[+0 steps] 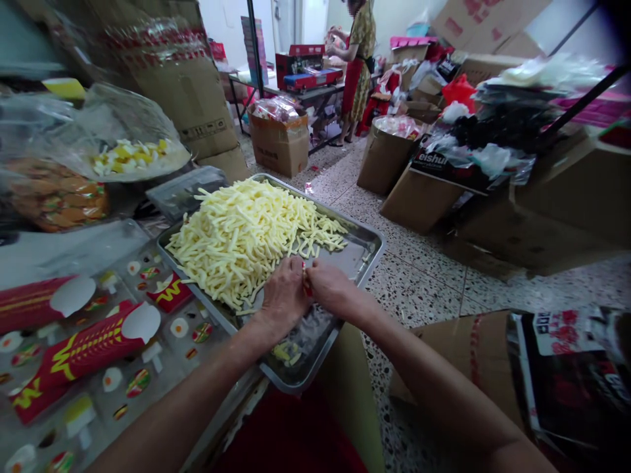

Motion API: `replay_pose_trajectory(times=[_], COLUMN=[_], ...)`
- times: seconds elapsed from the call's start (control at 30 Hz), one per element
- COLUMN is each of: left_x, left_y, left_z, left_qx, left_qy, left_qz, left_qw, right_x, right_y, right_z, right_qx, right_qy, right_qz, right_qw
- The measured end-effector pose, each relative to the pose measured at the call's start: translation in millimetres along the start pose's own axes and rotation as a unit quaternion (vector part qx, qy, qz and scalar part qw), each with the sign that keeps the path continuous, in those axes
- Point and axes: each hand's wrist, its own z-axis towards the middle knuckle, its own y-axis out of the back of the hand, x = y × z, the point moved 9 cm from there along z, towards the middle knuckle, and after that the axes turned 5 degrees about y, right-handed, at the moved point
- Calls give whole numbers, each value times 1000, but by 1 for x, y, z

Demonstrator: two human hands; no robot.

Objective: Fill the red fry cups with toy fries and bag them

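Observation:
My left hand and my right hand meet over the near side of a metal tray. The fingers of both are closed on a small red piece, mostly hidden between them; its kind cannot be made out. Just beyond my hands, a big heap of pale yellow French fries fills the tray's far and left parts. A few yellowish bits lie at the near corner. Left of the tray sits a small red fries box with a yellow zigzag and some fries in it.
Stacks of flat red fries cartons lie on clear packaging sheets with food pictures. Behind them are a bag of white and yellow pieces and a bag of orange-brown pieces. Cardboard boxes stand around the floor. A person stands at a far table.

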Motion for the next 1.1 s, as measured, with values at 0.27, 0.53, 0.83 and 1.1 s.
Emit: replay_pose_trajectory(times=[0.27, 0.53, 0.83, 1.1], left_x=[9, 47, 64, 63], left_y=[-11, 11, 36, 26], left_z=[-6, -21, -37, -30], left_qx=[4, 4, -26, -14], left_qy=[8, 4, -30, -10], left_qz=[-85, -136, -157, -183], left_qw=[996, 991, 987, 983], right_x=[12, -17, -29, -17], right_y=[8, 42, 40, 20], right_z=[-8, 8, 79, 80], right_qx=[-99, -149, 75, 74], right_qy=[-81, 38, 233, 173], right_qz=[15, 174, -233, -244], right_qw=[992, 973, 941, 951])
